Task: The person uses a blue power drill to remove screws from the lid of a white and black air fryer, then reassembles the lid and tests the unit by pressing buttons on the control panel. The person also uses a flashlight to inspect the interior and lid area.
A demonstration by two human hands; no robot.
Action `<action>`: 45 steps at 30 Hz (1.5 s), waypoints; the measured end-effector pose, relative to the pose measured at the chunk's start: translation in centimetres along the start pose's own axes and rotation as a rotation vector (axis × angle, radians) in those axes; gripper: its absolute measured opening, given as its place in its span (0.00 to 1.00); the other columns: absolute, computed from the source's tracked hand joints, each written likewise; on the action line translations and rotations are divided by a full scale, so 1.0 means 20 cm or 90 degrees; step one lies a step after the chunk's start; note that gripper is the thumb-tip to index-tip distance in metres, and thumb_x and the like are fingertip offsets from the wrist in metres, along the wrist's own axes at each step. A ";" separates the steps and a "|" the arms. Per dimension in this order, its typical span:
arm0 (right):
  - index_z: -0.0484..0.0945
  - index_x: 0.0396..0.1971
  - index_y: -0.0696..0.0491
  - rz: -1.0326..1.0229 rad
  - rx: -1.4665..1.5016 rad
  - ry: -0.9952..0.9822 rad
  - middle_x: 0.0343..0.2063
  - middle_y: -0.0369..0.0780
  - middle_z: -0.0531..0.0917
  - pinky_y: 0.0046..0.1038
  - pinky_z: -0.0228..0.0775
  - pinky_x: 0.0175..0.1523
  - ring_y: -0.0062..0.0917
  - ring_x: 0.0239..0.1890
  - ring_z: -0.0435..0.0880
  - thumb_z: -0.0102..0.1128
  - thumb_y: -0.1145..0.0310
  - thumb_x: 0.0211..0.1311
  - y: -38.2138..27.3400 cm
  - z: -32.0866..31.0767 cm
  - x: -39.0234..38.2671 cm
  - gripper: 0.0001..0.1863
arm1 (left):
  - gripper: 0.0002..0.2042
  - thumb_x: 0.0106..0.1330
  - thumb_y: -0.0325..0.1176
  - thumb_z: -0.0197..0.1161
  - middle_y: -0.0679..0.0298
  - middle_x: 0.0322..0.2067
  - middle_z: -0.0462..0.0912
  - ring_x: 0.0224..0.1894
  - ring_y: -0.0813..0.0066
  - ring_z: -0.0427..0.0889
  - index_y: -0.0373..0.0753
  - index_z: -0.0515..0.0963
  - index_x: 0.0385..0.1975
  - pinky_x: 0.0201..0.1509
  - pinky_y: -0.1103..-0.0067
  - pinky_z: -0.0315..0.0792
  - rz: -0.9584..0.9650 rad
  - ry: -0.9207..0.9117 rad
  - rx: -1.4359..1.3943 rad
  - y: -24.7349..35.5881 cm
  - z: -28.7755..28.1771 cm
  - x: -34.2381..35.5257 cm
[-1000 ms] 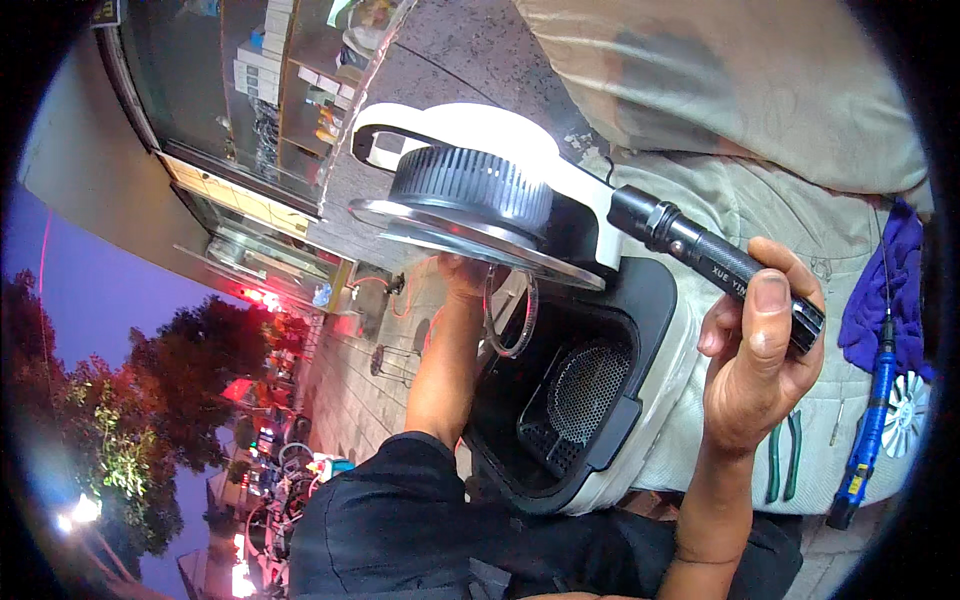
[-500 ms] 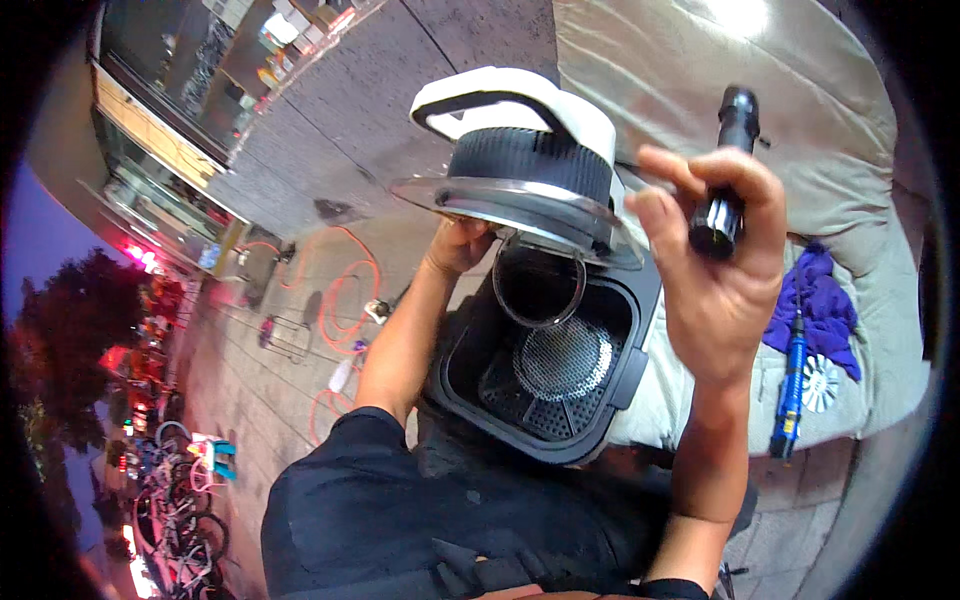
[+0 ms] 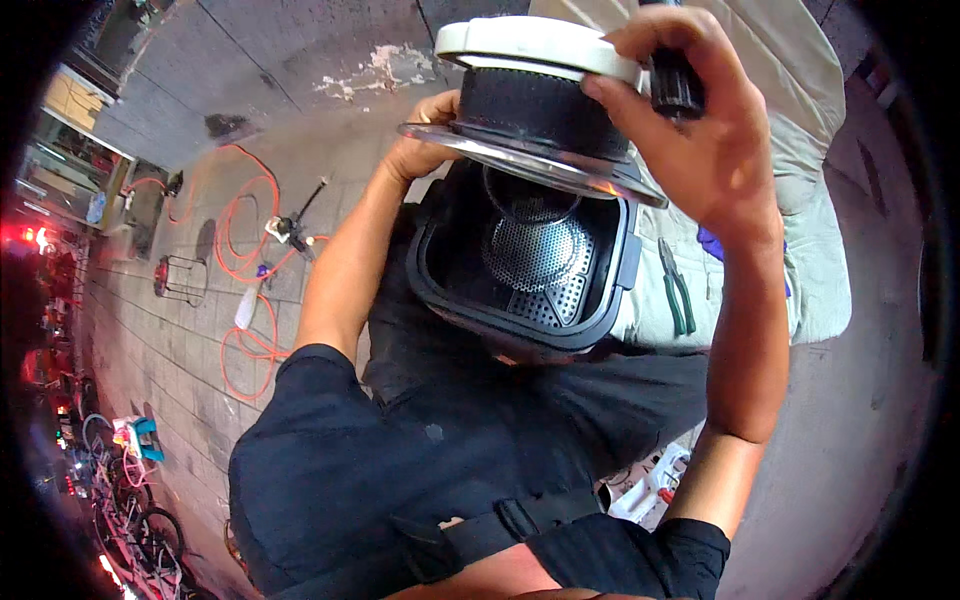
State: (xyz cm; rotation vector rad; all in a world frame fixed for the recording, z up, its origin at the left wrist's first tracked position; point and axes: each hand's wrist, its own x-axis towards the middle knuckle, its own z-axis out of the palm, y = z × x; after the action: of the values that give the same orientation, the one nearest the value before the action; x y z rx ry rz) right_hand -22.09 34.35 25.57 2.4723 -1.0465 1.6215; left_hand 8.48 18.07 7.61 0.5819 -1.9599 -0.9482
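Note:
A round appliance lid with a white top, a black ribbed band and a wide clear rim is tilted up over a black square-cornered basket. My left hand is closed on the lid's left side, its fingertips hidden behind. My right hand holds a black flashlight against its palm, with thumb and forefinger at the lid's right edge. Inside the basket lies a perforated metal plate. A round wire or glass loop hangs below the lid, partly hidden.
Green-handled pliers lie on a pale cloth-covered seat, near a purple cloth mostly behind my right forearm. An orange hose coils on the paved floor at left. Bicycles stand at the far lower left.
The lid now shows more of its side. My right hand has come left with the flashlight to the lid's edge. The view has shifted, bringing the pliers into sight.

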 end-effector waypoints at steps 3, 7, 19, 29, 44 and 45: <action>0.79 0.50 0.54 0.045 0.018 -0.035 0.48 0.40 0.89 0.26 0.80 0.60 0.23 0.52 0.87 0.80 0.83 0.61 -0.08 0.04 -0.09 0.22 | 0.13 0.59 0.16 0.74 0.74 0.44 0.84 0.46 0.83 0.80 0.38 0.80 0.40 0.54 0.81 0.78 0.041 -0.022 -0.009 0.01 -0.01 -0.05; 0.82 0.44 0.52 -0.031 0.005 -0.010 0.44 0.42 0.91 0.31 0.84 0.48 0.32 0.42 0.93 0.80 0.81 0.57 -0.18 0.12 -0.21 0.18 | 0.15 0.59 0.19 0.78 0.72 0.46 0.86 0.49 0.80 0.82 0.37 0.82 0.44 0.59 0.76 0.78 -0.044 0.003 -0.086 0.03 -0.02 -0.16; 0.72 0.45 0.51 -0.074 -0.137 -0.192 0.51 0.59 0.89 0.53 0.81 0.66 0.55 0.58 0.91 0.80 0.86 0.54 -0.39 0.17 -0.46 0.27 | 0.14 0.57 0.20 0.73 0.55 0.57 0.88 0.66 0.56 0.84 0.36 0.85 0.44 0.73 0.65 0.77 0.144 -0.162 0.172 0.03 -0.22 -0.30; 0.81 0.24 0.47 0.007 -0.225 -0.260 0.51 0.49 0.90 0.51 0.83 0.64 0.49 0.58 0.91 0.78 0.76 0.45 -0.49 0.20 -0.73 0.12 | 0.21 0.79 0.46 0.67 0.62 0.58 0.88 0.61 0.73 0.84 0.38 0.84 0.62 0.65 0.73 0.79 -0.326 0.244 -0.291 -0.07 0.14 -0.46; 0.74 0.23 0.53 0.115 -0.364 -0.215 0.55 0.53 0.91 0.52 0.75 0.70 0.52 0.65 0.87 0.69 0.83 0.52 -0.33 -0.12 -0.90 0.12 | 0.37 0.77 0.37 0.67 0.53 0.71 0.75 0.68 0.64 0.78 0.31 0.61 0.81 0.75 0.70 0.70 -0.399 0.419 -0.614 0.22 0.67 -0.62; 0.73 0.31 0.52 0.110 -0.355 -0.185 0.56 0.53 0.90 0.53 0.73 0.72 0.52 0.66 0.86 0.65 0.86 0.55 -0.30 -0.16 -0.92 0.13 | 0.36 0.78 0.38 0.67 0.53 0.71 0.74 0.69 0.64 0.77 0.31 0.61 0.81 0.76 0.70 0.69 -0.389 0.429 -0.620 0.25 0.74 -0.64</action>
State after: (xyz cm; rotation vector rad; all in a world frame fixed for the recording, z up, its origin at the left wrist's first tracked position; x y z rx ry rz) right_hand -26.07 49.76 14.10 2.3047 -1.5271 0.8324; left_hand 2.43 35.80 0.23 0.7733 -0.5732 -1.6412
